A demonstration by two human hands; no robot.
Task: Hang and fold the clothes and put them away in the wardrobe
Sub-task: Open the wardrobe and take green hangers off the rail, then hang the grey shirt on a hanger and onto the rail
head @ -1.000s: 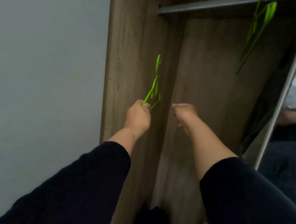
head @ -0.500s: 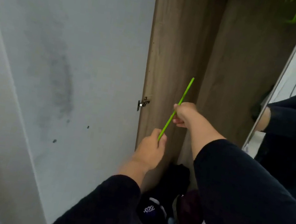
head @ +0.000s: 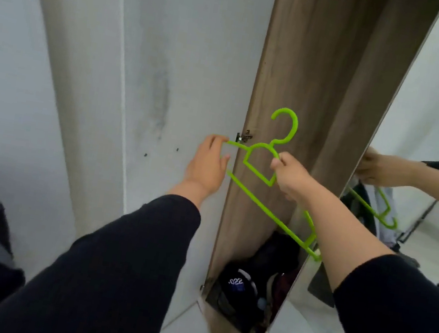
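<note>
While R hand (head: 290,177) grips green hanger (head: 262,170) near hook, L hand (head: 207,161) w/ straight fingers touching its end, we flag risk: hanger could snag wardrobe (head: 309,65) edge.

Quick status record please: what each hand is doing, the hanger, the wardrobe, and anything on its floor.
left hand: fingers on the hanger's left end; grip unclear
right hand: grips the hanger near its neck
green hanger: bare, held tilted before the wardrobe opening, hook up
wardrobe: open, wood-grain interior; no rail in view
wardrobe floor: dark cap and other dark items
mirror door: to the right, reflects arm and hanger
</note>
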